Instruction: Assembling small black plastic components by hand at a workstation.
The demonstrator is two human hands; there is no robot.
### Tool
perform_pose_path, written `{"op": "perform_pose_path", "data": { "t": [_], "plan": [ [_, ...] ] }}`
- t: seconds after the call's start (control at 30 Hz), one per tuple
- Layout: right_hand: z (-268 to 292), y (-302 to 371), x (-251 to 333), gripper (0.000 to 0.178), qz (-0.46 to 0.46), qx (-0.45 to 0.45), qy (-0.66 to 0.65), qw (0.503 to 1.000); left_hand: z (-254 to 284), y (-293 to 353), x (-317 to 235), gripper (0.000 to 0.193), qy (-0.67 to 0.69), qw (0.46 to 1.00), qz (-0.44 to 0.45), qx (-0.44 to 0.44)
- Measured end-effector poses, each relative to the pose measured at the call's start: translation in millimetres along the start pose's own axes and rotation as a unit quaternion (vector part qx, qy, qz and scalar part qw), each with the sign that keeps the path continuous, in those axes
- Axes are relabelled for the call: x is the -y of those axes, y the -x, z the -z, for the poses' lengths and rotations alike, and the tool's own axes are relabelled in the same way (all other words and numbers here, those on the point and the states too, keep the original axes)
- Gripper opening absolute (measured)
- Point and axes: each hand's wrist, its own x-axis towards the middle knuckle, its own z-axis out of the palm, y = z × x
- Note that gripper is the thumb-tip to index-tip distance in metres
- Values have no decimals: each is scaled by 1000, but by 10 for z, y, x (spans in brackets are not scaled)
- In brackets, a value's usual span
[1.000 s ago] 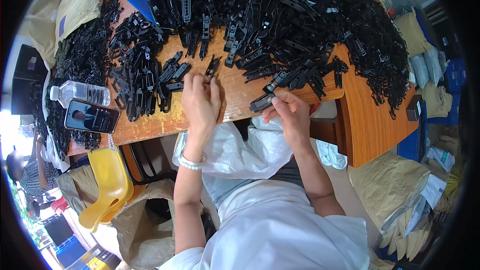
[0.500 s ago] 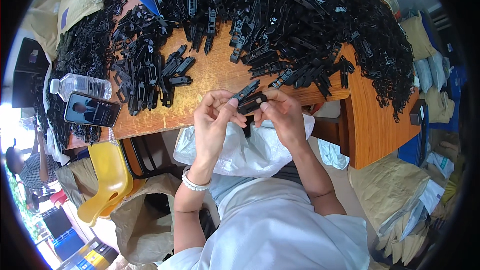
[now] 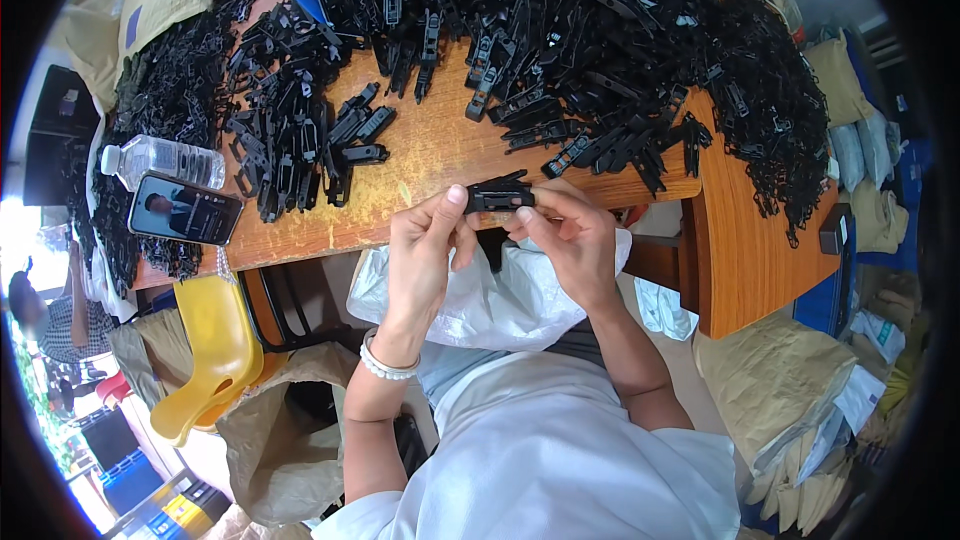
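Between my two hands is a long black plastic part (image 3: 500, 201) with slots in its side, lying level just past the table's near edge. A thin black strip (image 3: 503, 179) rises at a slant from its top; whether it is a separate piece I cannot tell. My left hand (image 3: 428, 235) pinches the part's left end, thumb on top. My right hand (image 3: 577, 237) grips its right end between thumb and fingers. Beyond them, a big heap of similar black plastic parts (image 3: 600, 30) covers the far side, and a smaller group (image 3: 300, 140) lies to the left.
A wooden table (image 3: 420, 155) spans the view. On its left are a clear plastic bottle (image 3: 170, 160) and a phone (image 3: 185, 210). A white plastic sack (image 3: 490, 300) lies over my lap. A yellow chair (image 3: 215, 350) stands left; brown paper sacks (image 3: 775, 370) are stacked right.
The two pieces held apart at an angle have come together, and the black part now lies level. My left thumb has shifted up and left onto its end.
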Motion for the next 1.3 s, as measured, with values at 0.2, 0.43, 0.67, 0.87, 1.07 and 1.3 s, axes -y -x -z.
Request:
{"op": "perform_pose_path", "data": {
  "t": [0.2,0.43,0.67,0.87,1.07,1.3],
  "plan": [
    [47,66,17,14,-15,25,10,1000,11,-21,37,27,4,1000,-27,14],
    [-5,59,-66,22,1,-16,-10,1000,-66,-9,5,16,-33,998,7,52],
    [-64,113,36,19,20,20,52,998,31,8,-20,15,-63,989,-31,129],
    [-23,113,-92,22,-27,-21,-6,999,365,-378,-142,21,-288,894,-304,160],
    [4,146,-79,22,-16,-14,-13,1000,963,-1199,-675,17,-672,687,-226,-156],
    [30,147,-67,22,-27,-37,-39,998,1020,-1318,-703,13,-715,631,-275,-119]
  ]
}}
